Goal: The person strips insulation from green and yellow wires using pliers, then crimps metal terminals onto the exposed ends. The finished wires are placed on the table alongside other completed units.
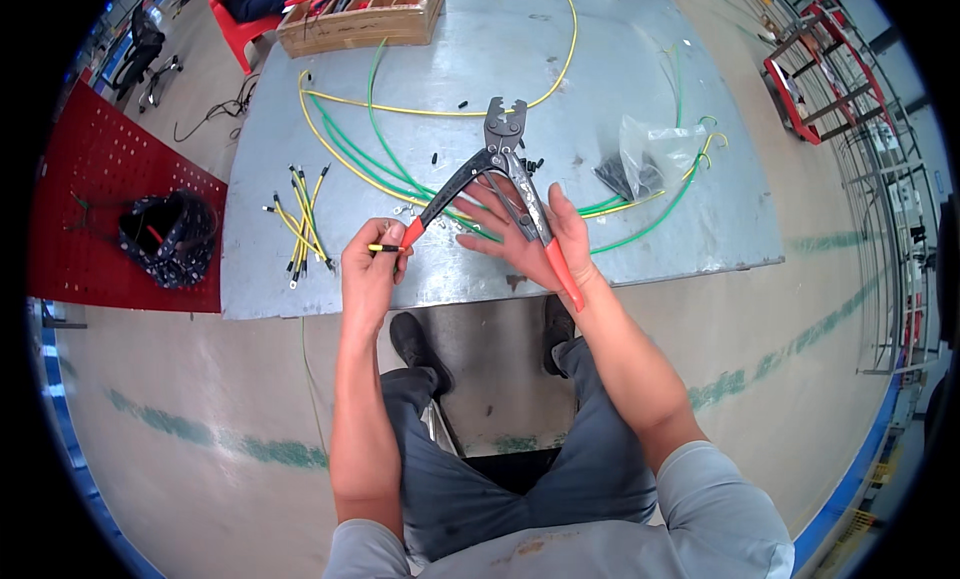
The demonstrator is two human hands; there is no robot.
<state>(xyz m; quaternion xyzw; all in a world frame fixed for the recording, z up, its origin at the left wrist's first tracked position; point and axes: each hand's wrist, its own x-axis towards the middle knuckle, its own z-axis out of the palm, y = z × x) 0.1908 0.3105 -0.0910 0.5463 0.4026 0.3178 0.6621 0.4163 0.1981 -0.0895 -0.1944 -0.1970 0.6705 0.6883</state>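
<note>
My right hand (530,237) lies palm up with its fingers spread, and a crimping tool (505,159) with black jaws and red handle ends rests across it, one handle running along my palm to the wrist. The tool's handles are spread wide apart. My left hand (372,264) pinches a short yellow wire piece (384,247) with a black end, right beside the tip of the tool's other red handle (412,232). Both hands hover over the near edge of a grey metal table (700,219).
Long green and yellow wires (380,159) loop across the table. A bundle of short yellow cut wires (300,229) lies left of my hands. A clear plastic bag (650,154) sits at right, a wooden crate (365,17) at the far edge, a dark bag (165,234) on a red board.
</note>
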